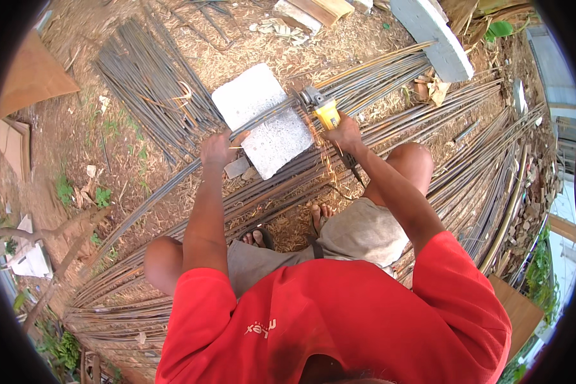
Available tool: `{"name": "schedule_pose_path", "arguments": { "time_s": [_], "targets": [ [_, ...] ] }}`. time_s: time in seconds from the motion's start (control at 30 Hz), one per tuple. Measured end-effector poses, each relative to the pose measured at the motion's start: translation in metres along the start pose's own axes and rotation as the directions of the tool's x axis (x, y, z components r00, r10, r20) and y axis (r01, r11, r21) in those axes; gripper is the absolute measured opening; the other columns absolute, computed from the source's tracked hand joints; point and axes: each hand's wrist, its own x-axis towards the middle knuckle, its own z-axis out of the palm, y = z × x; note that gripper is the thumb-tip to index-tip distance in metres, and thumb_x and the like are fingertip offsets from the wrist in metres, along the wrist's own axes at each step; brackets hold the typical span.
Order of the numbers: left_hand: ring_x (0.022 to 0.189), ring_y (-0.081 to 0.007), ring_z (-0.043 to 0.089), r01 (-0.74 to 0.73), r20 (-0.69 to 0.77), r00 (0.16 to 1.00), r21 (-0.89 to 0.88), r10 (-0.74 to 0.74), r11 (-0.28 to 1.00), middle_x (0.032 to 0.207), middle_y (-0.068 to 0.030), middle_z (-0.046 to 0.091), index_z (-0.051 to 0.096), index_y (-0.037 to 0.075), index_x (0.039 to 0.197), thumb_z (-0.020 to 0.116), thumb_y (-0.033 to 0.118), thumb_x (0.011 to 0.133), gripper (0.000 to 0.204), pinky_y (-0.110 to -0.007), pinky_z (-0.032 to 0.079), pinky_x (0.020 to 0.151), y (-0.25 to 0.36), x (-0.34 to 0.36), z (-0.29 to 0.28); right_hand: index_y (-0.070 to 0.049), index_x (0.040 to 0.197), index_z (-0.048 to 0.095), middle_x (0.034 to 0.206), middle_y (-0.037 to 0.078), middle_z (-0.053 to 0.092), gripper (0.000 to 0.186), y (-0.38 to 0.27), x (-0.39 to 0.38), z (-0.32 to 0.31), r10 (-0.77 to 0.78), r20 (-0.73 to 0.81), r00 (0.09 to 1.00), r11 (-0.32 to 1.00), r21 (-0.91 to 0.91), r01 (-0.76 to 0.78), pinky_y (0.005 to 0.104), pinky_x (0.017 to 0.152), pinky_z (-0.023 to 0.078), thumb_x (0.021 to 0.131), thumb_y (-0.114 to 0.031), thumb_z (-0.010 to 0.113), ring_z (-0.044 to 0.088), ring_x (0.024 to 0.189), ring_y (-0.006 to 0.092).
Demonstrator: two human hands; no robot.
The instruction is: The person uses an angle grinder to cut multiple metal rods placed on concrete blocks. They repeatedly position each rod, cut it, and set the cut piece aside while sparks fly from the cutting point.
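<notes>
My right hand [344,132] is wrapped round a yellow angle grinder [327,115]. The metal head of the grinder meets a bundle of steel rods [270,114] at the right side of a pale concrete block [276,144], and orange sparks fall from there toward my feet. With my left hand [217,151] I grip the same rods just left of the block. They lie across its top and run on toward the lower left. A dark cord hangs from the grinder's rear. The cutting disc itself is hard to make out.
Long steel bars [467,153] fan out on the ground to the right and under my legs. A stack of shorter cut rods [150,83] lies at the far left. A grey concrete slab [434,38] rests over bars at the far right. Dry shavings cover the soil.
</notes>
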Motion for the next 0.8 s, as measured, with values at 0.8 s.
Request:
{"name": "schedule_pose_path", "arguments": {
  "time_s": [0.8],
  "targets": [
    [0.091,-0.0365,0.08,0.017,0.022,1.0,-0.002,-0.017,1.0,0.09,-0.0216,0.079,0.079,0.007,0.125,0.036,0.093,0.1,0.099,-0.054,0.063,0.083,0.002,0.012,-0.002,0.001,0.148,0.063,0.122,0.025,0.079,0.084,0.008,0.01,0.002,-0.071,-0.095,0.993,0.997,0.005,0.072,0.0442,0.101,0.062,0.075,-0.033,0.087,0.077,0.111,0.0373]
  ]
}}
